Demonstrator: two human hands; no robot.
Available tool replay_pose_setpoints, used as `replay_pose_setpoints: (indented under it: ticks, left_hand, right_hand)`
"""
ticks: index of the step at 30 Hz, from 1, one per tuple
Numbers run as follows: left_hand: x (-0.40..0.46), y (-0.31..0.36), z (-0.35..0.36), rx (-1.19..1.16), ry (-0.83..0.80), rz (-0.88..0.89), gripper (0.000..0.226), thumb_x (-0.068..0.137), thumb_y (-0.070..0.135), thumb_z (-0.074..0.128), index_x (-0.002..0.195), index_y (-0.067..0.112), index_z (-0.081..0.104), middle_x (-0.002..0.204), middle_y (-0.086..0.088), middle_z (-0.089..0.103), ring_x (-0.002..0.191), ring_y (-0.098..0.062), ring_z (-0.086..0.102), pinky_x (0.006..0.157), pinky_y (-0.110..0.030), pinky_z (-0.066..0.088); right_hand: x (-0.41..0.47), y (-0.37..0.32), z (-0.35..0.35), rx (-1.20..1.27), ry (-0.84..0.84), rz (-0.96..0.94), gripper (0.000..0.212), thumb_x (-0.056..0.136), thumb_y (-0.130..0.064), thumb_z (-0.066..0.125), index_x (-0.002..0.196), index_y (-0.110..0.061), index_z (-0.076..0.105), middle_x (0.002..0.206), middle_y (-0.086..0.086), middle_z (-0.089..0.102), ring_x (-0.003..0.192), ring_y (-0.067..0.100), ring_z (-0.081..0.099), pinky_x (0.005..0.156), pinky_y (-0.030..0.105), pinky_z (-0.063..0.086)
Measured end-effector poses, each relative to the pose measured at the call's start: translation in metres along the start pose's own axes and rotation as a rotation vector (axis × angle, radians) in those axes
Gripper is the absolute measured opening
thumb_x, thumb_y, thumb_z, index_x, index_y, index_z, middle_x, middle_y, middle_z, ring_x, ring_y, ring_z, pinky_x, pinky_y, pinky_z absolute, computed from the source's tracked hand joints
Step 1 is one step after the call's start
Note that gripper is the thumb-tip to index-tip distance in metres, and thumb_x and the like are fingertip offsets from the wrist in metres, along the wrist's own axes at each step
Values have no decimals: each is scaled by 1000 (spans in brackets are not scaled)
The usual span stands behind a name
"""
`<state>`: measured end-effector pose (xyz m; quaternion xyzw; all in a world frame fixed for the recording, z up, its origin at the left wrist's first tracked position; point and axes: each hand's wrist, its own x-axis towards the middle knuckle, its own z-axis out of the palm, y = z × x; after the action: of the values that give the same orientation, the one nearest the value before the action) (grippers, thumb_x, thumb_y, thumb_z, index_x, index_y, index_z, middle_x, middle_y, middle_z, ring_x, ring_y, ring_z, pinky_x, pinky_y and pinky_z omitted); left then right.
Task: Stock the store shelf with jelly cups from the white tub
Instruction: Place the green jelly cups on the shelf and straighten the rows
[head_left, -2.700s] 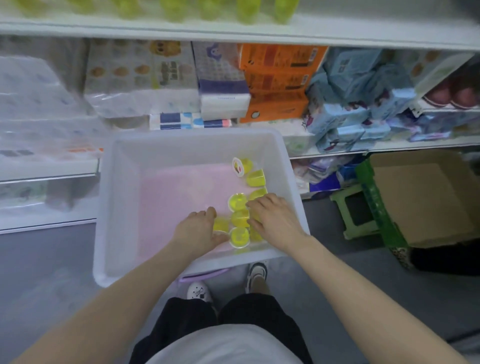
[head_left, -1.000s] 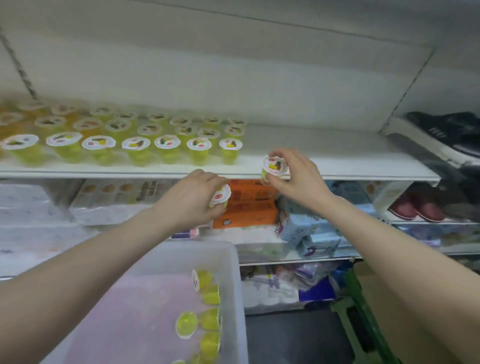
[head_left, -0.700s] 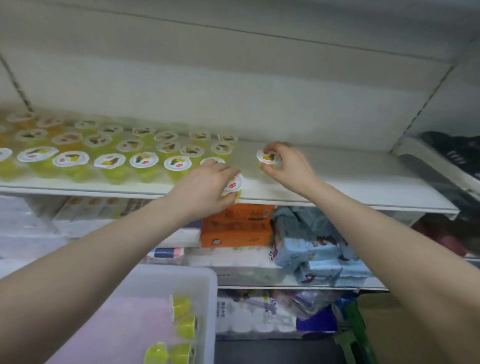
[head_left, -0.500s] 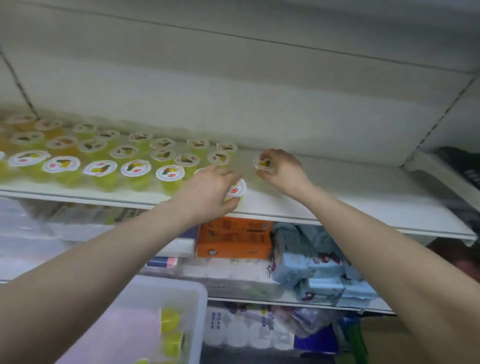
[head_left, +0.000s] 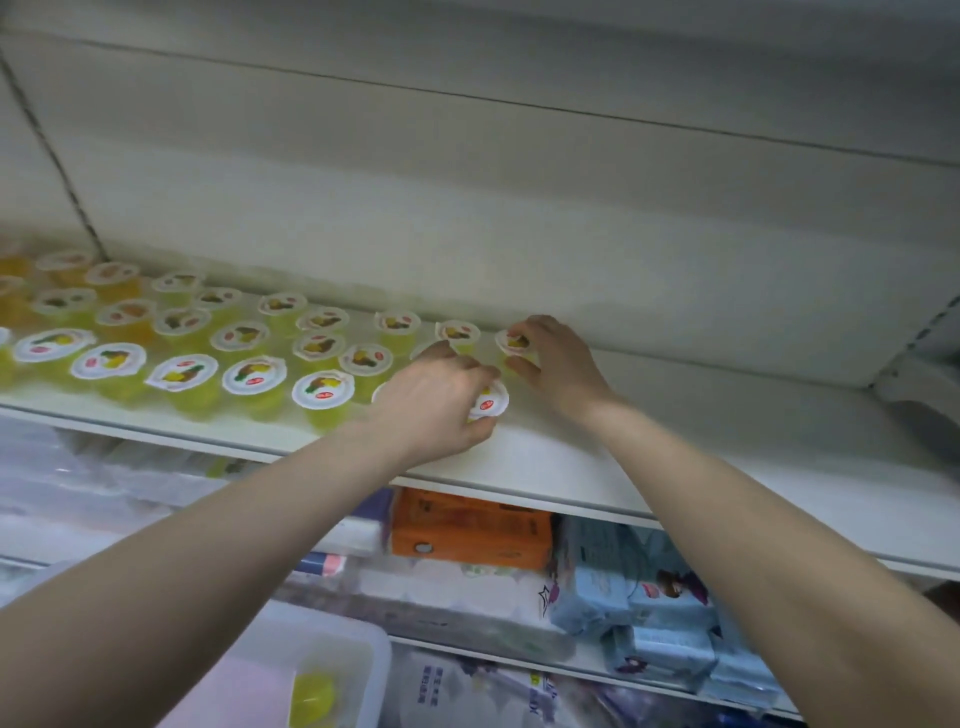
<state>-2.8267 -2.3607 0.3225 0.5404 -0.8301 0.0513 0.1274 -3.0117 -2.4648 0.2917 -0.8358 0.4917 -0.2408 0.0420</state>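
Rows of yellow jelly cups (head_left: 249, 376) with white printed lids stand on the white upper shelf (head_left: 675, 431). My left hand (head_left: 436, 402) grips a jelly cup (head_left: 488, 402) near the shelf's front, at the right end of the rows. My right hand (head_left: 553, 361) pinches another jelly cup (head_left: 513, 342) farther back, beside the last cup of the rear row. The white tub (head_left: 363, 660) shows at the bottom left with a yellow cup (head_left: 311, 693) lying inside.
An orange box (head_left: 470, 530) and pale blue packs (head_left: 639, 597) fill the shelf below. Wrapped white packages (head_left: 104, 483) sit at the lower left. The shelf's back wall (head_left: 519, 208) rises behind the cups.
Both hands came up from the tub with a cup each and have moved onto the shelf. The right hand's cup has gone deeper and lower toward the shelf surface.
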Motion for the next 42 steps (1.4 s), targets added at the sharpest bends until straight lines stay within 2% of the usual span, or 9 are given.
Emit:
replay_pose_setpoints:
  ticks: [4, 7, 11, 15, 20, 23, 29, 36, 42]
  left_hand:
    - [19, 1, 8, 27, 52, -27, 44, 72, 41, 51, 103, 15, 68, 91, -5, 71, 96, -34, 59, 86, -38, 51]
    - [28, 2, 18, 33, 73, -34, 51, 71, 45, 41, 98, 13, 70, 86, -5, 71, 91, -35, 61, 89, -38, 50]
    - [28, 6, 26, 64, 88, -38, 45, 67, 41, 54, 97, 11, 70, 84, -5, 70, 88, -33, 60, 78, -39, 52]
    - [25, 4, 30, 70, 103, -29, 43, 66, 39, 65, 99, 10, 69, 86, -6, 69, 90, -33, 61, 72, -38, 54]
    - [19, 2, 19, 74, 127, -20, 41, 67, 38, 71, 97, 10, 69, 93, -7, 69, 94, -34, 60, 77, -36, 52]
    - [10, -2, 5, 49, 141, -13, 45, 73, 38, 70, 106, 8, 67, 104, -10, 68, 103, -35, 57, 81, -39, 51]
    - [-30, -17, -18, 21, 202, 62, 51, 79, 41, 67, 119, 9, 63, 117, -11, 64, 109, -34, 53, 89, -39, 47]
    - [-111, -40, -22, -35, 274, 155, 51, 79, 36, 69, 120, 8, 62, 116, -10, 64, 110, -35, 52, 94, -40, 42]
    - [-200, -68, 4, -141, 260, 191, 45, 82, 35, 60, 121, 12, 61, 117, -6, 61, 109, -31, 51, 97, -38, 41]
  right_hand:
    - [1, 7, -3, -75, -10, -75, 31, 89, -25, 65, 119, -16, 61, 124, 2, 59, 106, 31, 54, 89, 41, 43]
    - [0, 10, -5, -136, -15, -97, 34, 90, -27, 63, 124, -20, 59, 129, -2, 57, 112, 28, 51, 88, 38, 39]
    - [-1, 12, -5, -166, -26, -109, 38, 90, -26, 62, 128, -22, 56, 132, -4, 54, 116, 26, 49, 89, 37, 38]
    - [-4, 12, -6, -184, -50, -110, 41, 92, -24, 59, 132, -24, 53, 137, -5, 51, 121, 24, 47, 91, 34, 35]
    - [-11, 5, -19, -225, -53, -93, 43, 93, -20, 56, 136, -23, 50, 139, -2, 48, 124, 25, 44, 94, 36, 33]
    - [-19, -5, -29, -283, -55, -72, 45, 94, -22, 56, 138, -22, 48, 142, 0, 46, 125, 27, 43, 94, 37, 33]
    - [-62, -50, -45, -405, 70, -119, 45, 85, -17, 66, 129, -12, 57, 129, 12, 58, 110, 37, 56, 85, 44, 44]
    - [-128, -125, -34, -477, 90, -49, 49, 90, -28, 58, 136, -12, 52, 133, 12, 55, 114, 36, 54, 87, 43, 41]
    - [-201, -196, 17, -435, 63, -14, 47, 90, -35, 48, 131, -12, 55, 128, 12, 57, 112, 34, 54, 90, 44, 41]
